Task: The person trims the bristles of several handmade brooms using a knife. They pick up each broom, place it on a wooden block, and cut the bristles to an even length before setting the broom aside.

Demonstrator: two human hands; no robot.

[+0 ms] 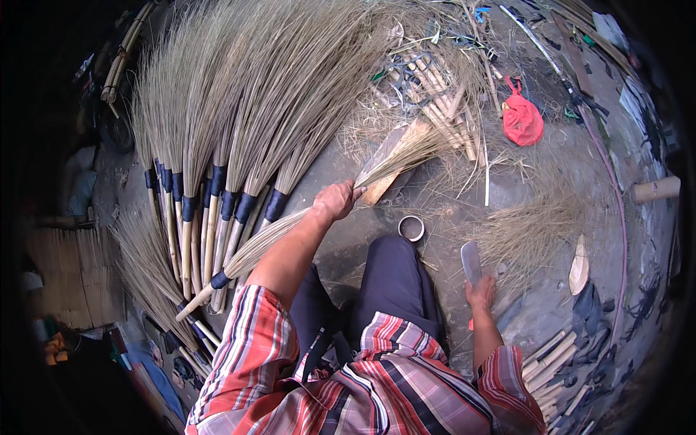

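My left hand (pixel 335 201) is closed around the bristles of a stick broom (pixel 262 238). The broom lies slantwise across my left side, its short handle and dark blue binding at the lower left. Its bristle tips reach over a wooden board (pixel 382 181) on the ground ahead of me. Low at my right side, my right hand (pixel 480 293) grips a broad-bladed cleaver (pixel 470 259), blade pointing forward, apart from the broom. Most of the cleaver's handle is hidden in the fist. A small round cup (pixel 411 228) stands just beyond my right knee.
Finished-looking brooms (pixel 239 130) with blue bindings fan out at the left. Bamboo sticks (pixel 438 109) lie beyond the board, near a red plastic bag (pixel 522 119). Loose cut bristles (pixel 533 228) cover ground at the right. More bamboo pieces (pixel 549 362) lie at the lower right.
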